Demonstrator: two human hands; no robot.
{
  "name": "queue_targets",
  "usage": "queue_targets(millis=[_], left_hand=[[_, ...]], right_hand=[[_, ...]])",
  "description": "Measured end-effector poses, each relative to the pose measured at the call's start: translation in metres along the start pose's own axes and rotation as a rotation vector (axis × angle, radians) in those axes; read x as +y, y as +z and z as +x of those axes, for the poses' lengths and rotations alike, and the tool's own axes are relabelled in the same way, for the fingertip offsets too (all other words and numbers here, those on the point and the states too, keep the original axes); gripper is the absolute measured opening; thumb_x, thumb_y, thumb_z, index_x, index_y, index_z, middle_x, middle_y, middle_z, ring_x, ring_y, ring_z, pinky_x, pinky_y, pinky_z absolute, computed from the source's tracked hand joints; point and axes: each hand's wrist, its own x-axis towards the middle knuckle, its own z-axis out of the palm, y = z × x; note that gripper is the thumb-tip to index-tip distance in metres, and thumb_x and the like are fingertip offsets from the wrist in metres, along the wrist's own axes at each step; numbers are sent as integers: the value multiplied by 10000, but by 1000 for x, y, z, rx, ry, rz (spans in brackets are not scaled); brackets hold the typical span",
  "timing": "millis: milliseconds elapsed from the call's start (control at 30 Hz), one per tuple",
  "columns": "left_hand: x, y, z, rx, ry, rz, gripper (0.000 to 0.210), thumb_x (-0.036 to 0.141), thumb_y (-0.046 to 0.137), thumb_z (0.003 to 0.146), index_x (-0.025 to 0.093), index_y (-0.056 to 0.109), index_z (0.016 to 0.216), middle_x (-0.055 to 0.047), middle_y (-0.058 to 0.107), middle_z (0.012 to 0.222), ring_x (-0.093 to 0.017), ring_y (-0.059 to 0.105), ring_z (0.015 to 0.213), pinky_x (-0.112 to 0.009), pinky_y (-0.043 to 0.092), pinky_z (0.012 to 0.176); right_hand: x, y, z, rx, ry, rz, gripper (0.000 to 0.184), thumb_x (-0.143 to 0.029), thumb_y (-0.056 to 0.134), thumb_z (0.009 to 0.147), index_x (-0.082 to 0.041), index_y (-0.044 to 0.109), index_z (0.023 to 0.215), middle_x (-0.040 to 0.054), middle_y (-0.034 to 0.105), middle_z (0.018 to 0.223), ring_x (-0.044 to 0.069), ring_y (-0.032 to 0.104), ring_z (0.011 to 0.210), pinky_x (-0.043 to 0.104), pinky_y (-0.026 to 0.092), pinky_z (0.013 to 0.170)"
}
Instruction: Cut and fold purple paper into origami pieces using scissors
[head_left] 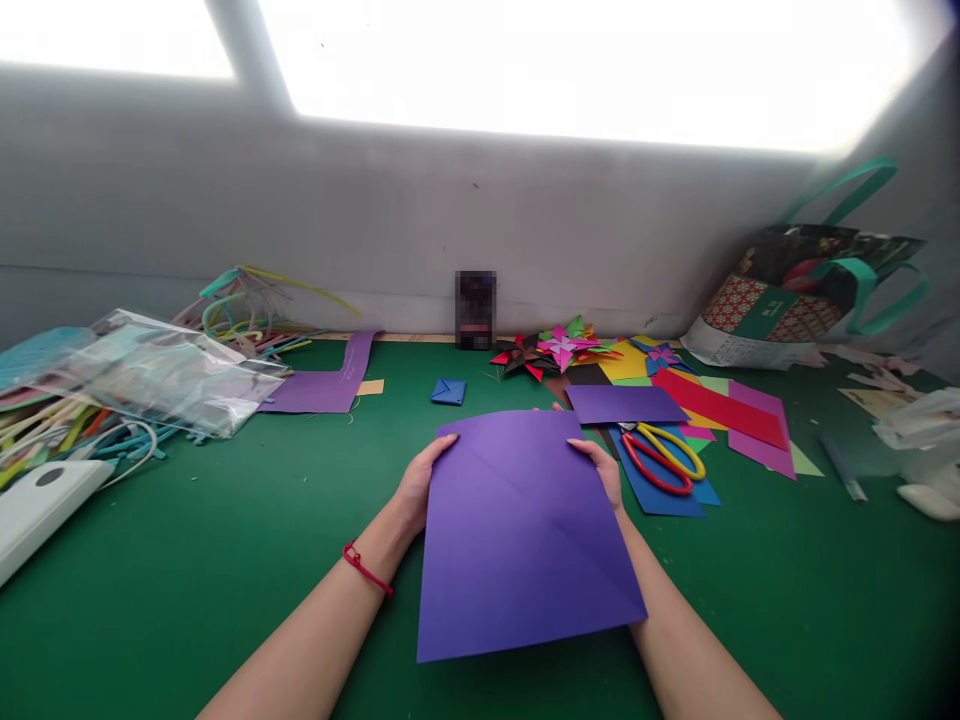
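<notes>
A large purple sheet of paper (525, 540) with faint diagonal creases is held up above the green tabletop. My left hand (421, 485) grips its left edge, thumb on top and fingers hidden underneath. On the opposite edge, my right hand (602, 470) pinches the paper the same way, its thumb on the upper face. Just right of that hand lie scissors (664, 460) with red and yellow handles, resting on blue paper (660, 505). A small folded blue paper piece (448, 391) sits beyond the sheet's far edge.
Folded paper stars (566, 346) and coloured paper strips (724, 408) lie at the back right, near a patterned bag (780, 300). Purple offcuts (319, 388), a clear plastic bag (202, 370) and a white device (49, 510) are on the left. A pen (843, 468) lies right.
</notes>
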Motion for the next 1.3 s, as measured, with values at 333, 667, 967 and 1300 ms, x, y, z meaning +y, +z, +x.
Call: queue_targets(millis=[333, 667, 967, 1300], left_hand=[[-2, -1, 11, -82, 252, -165, 291, 236, 534, 797, 150, 568, 1073, -81, 669, 938, -190, 644, 791, -330, 508, 771], [-11, -1, 21, -16, 694, -26, 434, 379, 464, 841, 318, 411, 1268, 1, 476, 1292, -182, 435, 1182, -291, 405, 947], [-12, -6, 20, 76, 836, 325, 491, 410, 461, 834, 269, 379, 1297, -27, 464, 1301, -190, 419, 1195, -329, 285, 1035], [-27, 2, 9, -151, 863, 927, 490, 260, 425, 852, 272, 326, 1331, -14, 334, 1390, -206, 292, 1275, -359, 225, 1067]], right_hand=[[8, 2, -5, 57, 82, 194, 165, -351, 523, 713, -252, 654, 699, -7, 687, 691, 206, 629, 713, 326, 508, 700], [6, 8, -2, -32, 166, 342, 323, -502, 456, 787, -229, 627, 784, -21, 644, 635, 98, 466, 384, 223, 373, 348], [15, 16, -6, -51, 54, 86, 306, -414, 585, 751, -231, 588, 996, -6, 658, 785, 140, 572, 579, 228, 414, 417], [23, 15, -2, 38, 52, -76, 311, -278, 680, 671, -196, 581, 955, 14, 678, 784, 176, 613, 620, 275, 486, 526]])
